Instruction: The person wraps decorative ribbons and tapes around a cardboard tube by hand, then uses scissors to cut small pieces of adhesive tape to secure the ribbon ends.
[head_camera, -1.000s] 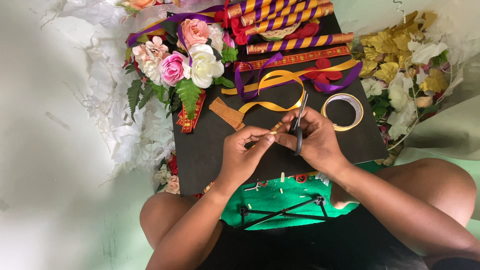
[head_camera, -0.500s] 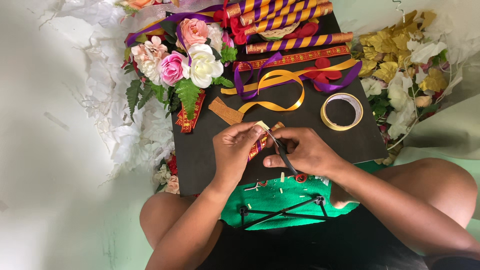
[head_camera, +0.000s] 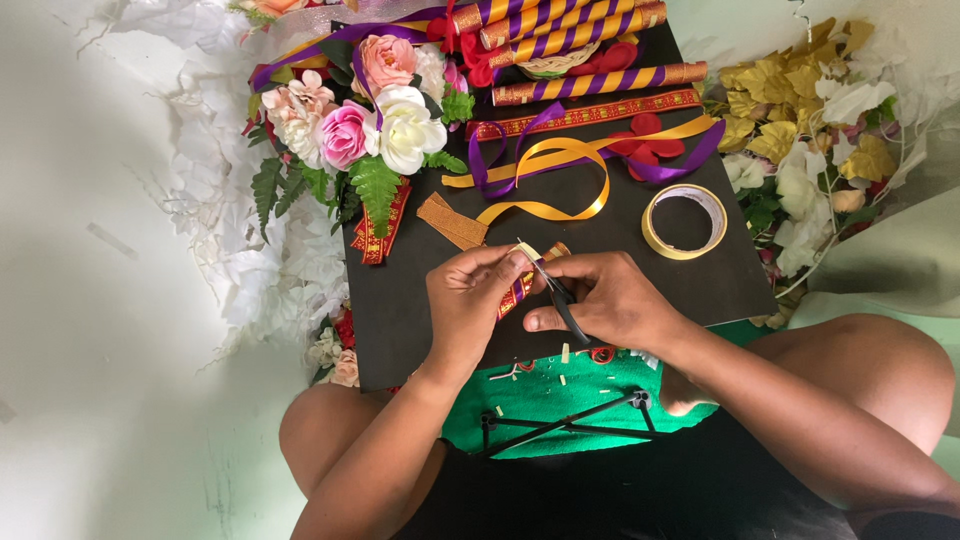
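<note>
Two hands work: left hand (head_camera: 468, 300) fingers pinching one ribbon strip (head_camera: 522, 282), right hand (head_camera: 610, 300) gripping one scissors (head_camera: 556, 290).

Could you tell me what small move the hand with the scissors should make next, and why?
Probably close the scissors. The right hand has their tips at the end of the red-and-gold ribbon strip that the left hand pinches above the black board, so a snip seems set up.

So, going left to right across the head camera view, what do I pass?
White petals → pink and white flower bunch → left hand → scissors → right hand → tape roll → gold and white flowers.
</note>
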